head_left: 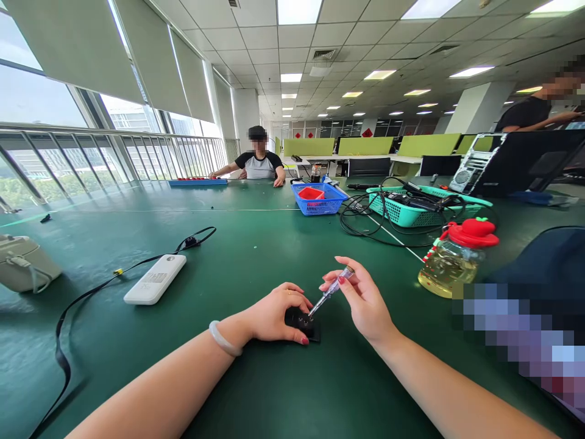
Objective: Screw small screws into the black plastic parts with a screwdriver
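Observation:
My left hand (276, 314) is curled over a small black socket-like part (302, 322) and presses it onto the green table (256, 244). My right hand (361, 299) pinches a slim clear-handled screwdriver (329, 291) between thumb and fingers. The tool slants down to the left, and its tip rests on top of the black part. A pale bangle sits on my left wrist.
A white power bank (155, 278) with a black cable lies to the left. At the right stands a glass jar with a red lid (454, 259). Farther back sit a blue basket (319, 199), a teal basket of cables (406, 207) and a seated person (258, 161).

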Tool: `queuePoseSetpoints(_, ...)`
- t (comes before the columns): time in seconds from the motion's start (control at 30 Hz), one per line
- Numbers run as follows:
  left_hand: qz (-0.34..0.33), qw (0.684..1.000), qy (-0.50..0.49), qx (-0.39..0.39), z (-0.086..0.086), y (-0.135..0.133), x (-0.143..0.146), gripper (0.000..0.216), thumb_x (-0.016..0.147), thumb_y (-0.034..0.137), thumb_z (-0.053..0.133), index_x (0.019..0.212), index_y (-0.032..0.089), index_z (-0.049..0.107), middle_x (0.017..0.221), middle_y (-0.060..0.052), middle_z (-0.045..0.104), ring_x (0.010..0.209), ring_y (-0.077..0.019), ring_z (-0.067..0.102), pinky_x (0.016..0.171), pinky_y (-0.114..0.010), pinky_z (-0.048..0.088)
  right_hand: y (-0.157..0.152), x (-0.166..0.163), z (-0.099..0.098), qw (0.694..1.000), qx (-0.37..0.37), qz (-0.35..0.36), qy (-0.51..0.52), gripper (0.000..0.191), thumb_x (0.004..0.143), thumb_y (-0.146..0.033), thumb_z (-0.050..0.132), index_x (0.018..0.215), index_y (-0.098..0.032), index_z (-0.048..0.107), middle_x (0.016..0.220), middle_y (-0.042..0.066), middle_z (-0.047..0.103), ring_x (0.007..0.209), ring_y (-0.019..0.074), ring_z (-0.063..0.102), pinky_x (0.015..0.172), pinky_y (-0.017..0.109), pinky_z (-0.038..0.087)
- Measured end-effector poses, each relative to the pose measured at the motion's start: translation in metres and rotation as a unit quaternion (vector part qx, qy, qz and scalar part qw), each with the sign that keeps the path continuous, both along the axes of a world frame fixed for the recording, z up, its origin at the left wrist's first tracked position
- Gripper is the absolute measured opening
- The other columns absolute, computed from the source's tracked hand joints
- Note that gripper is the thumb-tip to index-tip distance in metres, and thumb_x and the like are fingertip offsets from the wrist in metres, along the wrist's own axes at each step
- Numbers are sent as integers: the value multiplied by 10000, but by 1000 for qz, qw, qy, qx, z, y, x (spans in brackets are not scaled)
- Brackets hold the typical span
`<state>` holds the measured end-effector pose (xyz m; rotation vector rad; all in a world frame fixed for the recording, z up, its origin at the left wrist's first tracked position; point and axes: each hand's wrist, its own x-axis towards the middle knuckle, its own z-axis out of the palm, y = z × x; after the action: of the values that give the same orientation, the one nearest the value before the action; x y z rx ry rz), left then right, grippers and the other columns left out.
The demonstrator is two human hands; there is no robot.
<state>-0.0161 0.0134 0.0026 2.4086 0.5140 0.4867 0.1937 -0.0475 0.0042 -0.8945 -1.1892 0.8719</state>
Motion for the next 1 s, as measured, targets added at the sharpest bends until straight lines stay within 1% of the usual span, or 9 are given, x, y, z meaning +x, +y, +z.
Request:
queuePoseSetpoints(0.17,0,1000,-9,5,-2,1,0,417,635,534,821,862,223,658,1129,-68,696,1234,-288,488,1052,-442,396,8,2,-7,999,-35,-25,21,527,783,-562,702,1176,-253,537,852,11,695,737,213,709,849,460,538)
queuePoseSetpoints(0.3,1,1000,-9,12,-2,2,0,447,628,554,819,883,219,668,1161,-86,681,1229,-292,492,1051,-452,389,11,2,-11,996,-63,-46,46,588,751,-568,731,1202,-250,527,847,8,714,738,212,712,871,467,530)
queuePoseSetpoints(0.43,0,1000,-17,14,-2,2,-1,468,622,574,814,896,221,675,1171,-96,674,1228,-294,499,1053,-454,382,14,6,-10,994,-80,-20,68,610,719,-544,767,1213,-246,568,860,17,736,741,217,715,918,492,504)
queuePoseSetpoints(0.53,0,1000,-18,19,-3,2,-1,459,626,568,814,895,223,675,1171,-90,673,1221,-287,502,1058,-446,379,17,11,-8,990,-98,16,103,617,699,-529,783,1215,-246,601,851,28,743,762,227,719,910,495,504)
queuePoseSetpoints(0.63,-1,999,-18,28,-3,2,-1,427,638,537,819,892,225,675,1169,-81,673,1213,-279,504,1060,-432,382,19,13,-9,982,-120,40,138,628,670,-481,816,1224,-266,611,796,8,737,777,228,721,892,480,510)
queuePoseSetpoints(0.77,-4,999,-12,43,-3,3,0,394,639,480,836,897,225,682,1193,-82,658,1230,-282,491,1066,-428,374,19,15,-10,981,-118,27,151,597,633,-424,855,1168,-266,641,747,-11,724,775,215,711,870,447,511)
queuePoseSetpoints(0.87,-2,999,-8,43,-4,3,0,390,630,466,844,890,225,681,1196,-80,654,1236,-287,483,1063,-427,376,19,14,-10,984,-108,15,143,552,627,-425,861,1113,-259,660,722,-13,712,792,211,700,839,420,516)
queuePoseSetpoints(1.0,2,999,-14,40,-6,3,1,400,616,460,855,883,221,677,1198,-81,654,1235,-287,480,1065,-423,375,19,13,-8,985,-110,14,135,550,622,-447,861,1095,-257,657,723,-8,710,801,210,695,816,394,516)
